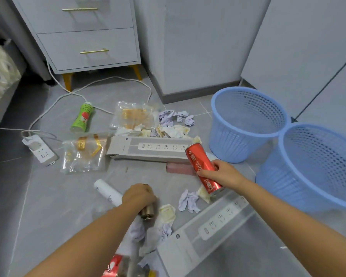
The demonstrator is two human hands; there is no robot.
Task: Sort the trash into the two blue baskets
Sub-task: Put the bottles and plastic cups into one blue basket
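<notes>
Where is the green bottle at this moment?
In the head view the green bottle lies on the floor at the upper left, beside the white cable and left of a clear plastic wrapper.

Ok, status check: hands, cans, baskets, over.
Right hand grips red can, lifted near the two blue baskets. Left hand holds bronze can low over the floor. Baskets look empty; path clear.

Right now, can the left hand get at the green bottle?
Probably not as things stand. The left hand is gripping a brown bottle, so it isn't free. The green bottle lies well beyond it on the floor, past the clear bag; nothing covers it, but it looks like a long stretch.
</notes>
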